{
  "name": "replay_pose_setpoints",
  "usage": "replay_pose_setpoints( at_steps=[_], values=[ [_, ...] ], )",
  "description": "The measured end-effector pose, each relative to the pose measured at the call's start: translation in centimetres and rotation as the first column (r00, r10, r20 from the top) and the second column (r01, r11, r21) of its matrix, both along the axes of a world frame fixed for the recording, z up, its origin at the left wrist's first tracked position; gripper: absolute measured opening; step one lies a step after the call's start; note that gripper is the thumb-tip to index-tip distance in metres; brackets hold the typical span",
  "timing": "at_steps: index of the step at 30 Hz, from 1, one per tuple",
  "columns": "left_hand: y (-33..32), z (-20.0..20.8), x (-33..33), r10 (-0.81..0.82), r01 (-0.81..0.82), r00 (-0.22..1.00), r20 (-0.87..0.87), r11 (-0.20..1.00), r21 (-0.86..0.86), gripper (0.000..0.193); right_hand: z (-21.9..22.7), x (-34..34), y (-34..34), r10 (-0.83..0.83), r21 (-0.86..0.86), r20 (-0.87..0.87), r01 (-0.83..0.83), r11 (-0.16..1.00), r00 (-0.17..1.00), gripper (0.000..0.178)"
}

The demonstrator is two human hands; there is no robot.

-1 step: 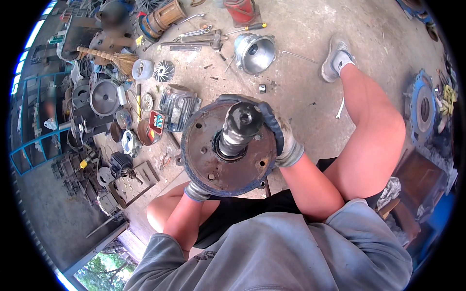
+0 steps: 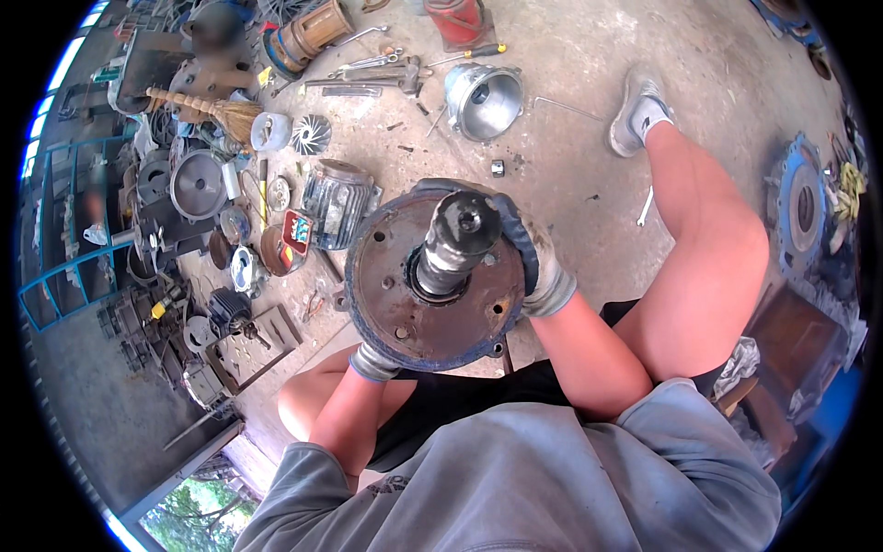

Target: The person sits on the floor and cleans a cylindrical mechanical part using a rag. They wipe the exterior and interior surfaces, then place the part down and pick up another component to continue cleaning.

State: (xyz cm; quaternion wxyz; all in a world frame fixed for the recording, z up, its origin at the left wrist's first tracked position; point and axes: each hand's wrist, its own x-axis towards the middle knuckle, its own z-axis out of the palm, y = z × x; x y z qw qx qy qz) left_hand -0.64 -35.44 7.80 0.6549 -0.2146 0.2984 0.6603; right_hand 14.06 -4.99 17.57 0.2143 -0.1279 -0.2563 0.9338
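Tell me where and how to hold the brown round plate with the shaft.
Probably by the rim of the round plate, with the right hand from the right and the left hand from the lower left. Its circular shape offers opposite holds that should balance it, while the shaft juts from near the middle toward the camera.

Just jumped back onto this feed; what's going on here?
A seated person in gloves is holding a round, brown metal plate with a blue-black rim. A thick, dark cylindrical metal shaft stands up through it. The right hand grips the plate's right side; the left hand is at its lower left, mostly hidden. On the floor beyond sit a grey ribbed motor casing and a silver bowl-shaped metal housing.
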Motion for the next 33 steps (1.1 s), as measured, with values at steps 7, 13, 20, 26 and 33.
replay_pose_setpoints(
  at_steps=[7, 13, 20, 26, 33],
  values=[
    [4.5, 5.1, 1.0, -0.171, 0.303, 0.846, -0.506, 0.933, 0.192, 0.059, -1.6, -0.2, -0.1, 0.013, -0.072, -0.043, -0.016, 0.997, 0.999, 0.074],
    [5.2, 5.1, 1.2, -0.147, 0.252, 0.839, -0.525, 0.958, 0.134, 0.058, -1.2, -0.6, 0.0, 0.048, 0.051, -0.045, -0.046, 0.998, 0.998, 0.081],
    [6.2, 5.3, 1.7, -0.159, 0.251, 0.815, -0.558, 0.964, 0.092, 0.057, -1.3, -0.4, 0.4, 0.084, 0.034, 0.039, -0.085, 0.996, 0.996, 0.082],
    [9.0, 5.9, 2.3, -0.256, 0.230, 0.782, -0.568, 0.966, -0.119, 0.071, -9.4, 0.8, 0.0, 0.021, -0.230, -0.081, -0.039, 0.972, 0.997, 0.045],
    [11.0, 2.5, 1.0, -0.750, 0.170, -0.411, -0.519, 0.496, -0.852, 0.093, -20.6, 2.2, -3.9, -0.068, -0.680, 0.043, 0.079, 0.729, 0.997, 0.052]
  ],
)
